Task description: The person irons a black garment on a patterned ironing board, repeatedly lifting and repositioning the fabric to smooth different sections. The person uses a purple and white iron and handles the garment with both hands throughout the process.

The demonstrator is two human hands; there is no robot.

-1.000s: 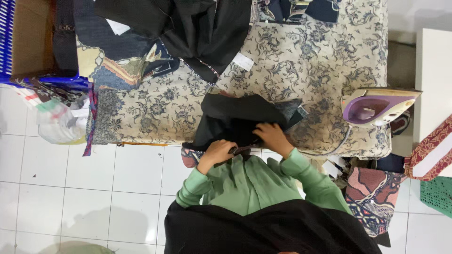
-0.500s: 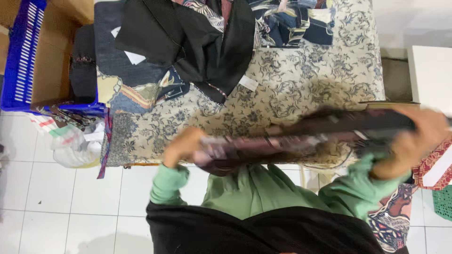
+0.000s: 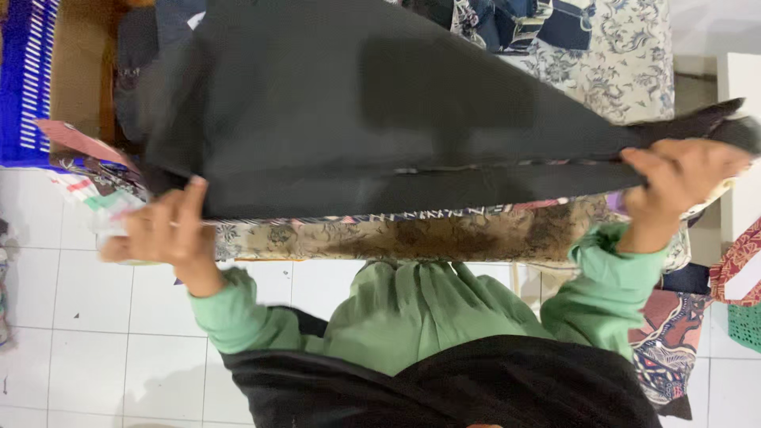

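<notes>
Between the two hands a big black cloth is getting stretched out wide, hanging in the air over the table with the floral cover. The left hand is pinching the cloth's lower corner — thumb on the near side, fingers curled behind the edge. The right hand is closing round the opposite end in a loose fist, and past that grip a bunched tail of fabric is poking out.

Going by how it's draping, the cloth looks soft, light and floppy, not stiff at all; it's sagging and billowing away from both grips, so I'd say corners or the hemmed edge are the places to take it, anything else would just slump. Doesn't look slippery, more of a matte weave, though it's a bit blurred so hard to be sure.

Both arms in green sleeves are spreading out to the sides, elbows bent, wrists raised, left hand sitting a touch lower than the right. Beyond the left grip a blue crate is showing, and below the right one a patterned batik cloth is hanging by the white tile floor.
</notes>
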